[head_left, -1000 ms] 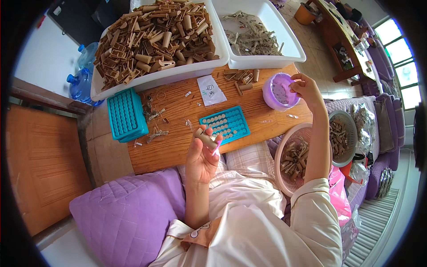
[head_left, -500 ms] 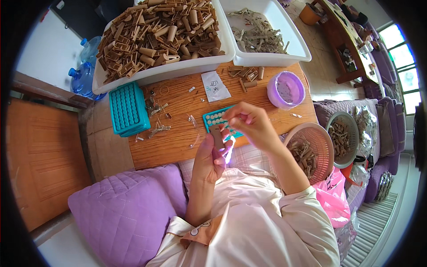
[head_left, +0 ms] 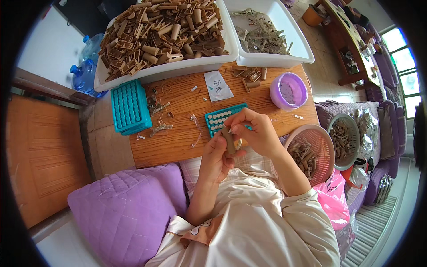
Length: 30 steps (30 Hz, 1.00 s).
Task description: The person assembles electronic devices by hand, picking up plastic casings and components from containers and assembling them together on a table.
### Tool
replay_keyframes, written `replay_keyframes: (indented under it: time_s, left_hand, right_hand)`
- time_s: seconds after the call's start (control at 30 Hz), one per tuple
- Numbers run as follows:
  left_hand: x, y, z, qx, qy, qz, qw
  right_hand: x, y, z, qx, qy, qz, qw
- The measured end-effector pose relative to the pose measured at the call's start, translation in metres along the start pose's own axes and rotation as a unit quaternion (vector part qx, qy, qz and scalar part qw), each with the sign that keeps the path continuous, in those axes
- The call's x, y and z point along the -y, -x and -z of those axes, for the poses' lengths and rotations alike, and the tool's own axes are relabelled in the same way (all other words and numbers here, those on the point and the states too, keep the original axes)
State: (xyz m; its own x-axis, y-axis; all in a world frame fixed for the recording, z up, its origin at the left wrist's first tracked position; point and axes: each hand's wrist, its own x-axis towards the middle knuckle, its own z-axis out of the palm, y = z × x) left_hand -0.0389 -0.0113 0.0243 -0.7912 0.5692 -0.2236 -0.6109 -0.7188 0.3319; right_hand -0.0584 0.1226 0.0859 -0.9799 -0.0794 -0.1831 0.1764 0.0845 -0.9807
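My left hand [head_left: 214,158] is closed round a brown plastic casing [head_left: 230,146], a narrow half-tube shape held upright over my lap. At the casing's upper end are the pinched thumb and fingers of my right hand [head_left: 252,131]; whatever is between these fingertips is too small to make out. A pale, shiny bit shows beside the casing, near the left fingers. Just beyond both hands lies a teal tray [head_left: 244,106] holding rows of small white round pieces [head_left: 217,119]. My right hand covers part of that tray.
A white bin [head_left: 178,66] heaped with brown casings stands at the back, beside another white bin [head_left: 296,53] of metal strips. Stacked teal trays [head_left: 129,107] sit left, a purple tub [head_left: 289,91] right. Loose casings [head_left: 252,83], paper [head_left: 219,86] and wire scraps lie about. A pink basket [head_left: 327,153] stands right.
My right hand has come down from above the teal tray to the casing's upper end. The left hand has shifted slightly right with the casing, uncovering more of the tray.
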Motion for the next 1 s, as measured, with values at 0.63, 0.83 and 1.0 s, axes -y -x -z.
replay_keyframes:
  time_s: [0.63, 0.83, 1.0]
  left_hand:
    - [-0.002, 0.002, -0.009, -0.060, -0.227, -0.006, 0.972]
    - [0.006, -0.001, -0.015, -0.060, -0.267, 0.001, 0.962]
    - [0.005, -0.001, -0.010, -0.078, -0.273, -0.003, 0.959]
  right_hand:
    - [-0.026, 0.010, 0.003, -0.027, 0.154, 0.154, 0.976]
    - [-0.051, 0.015, -0.001, -0.102, 0.016, 0.116, 0.988]
    - [-0.055, 0.012, -0.001, -0.077, 0.046, 0.113, 0.990]
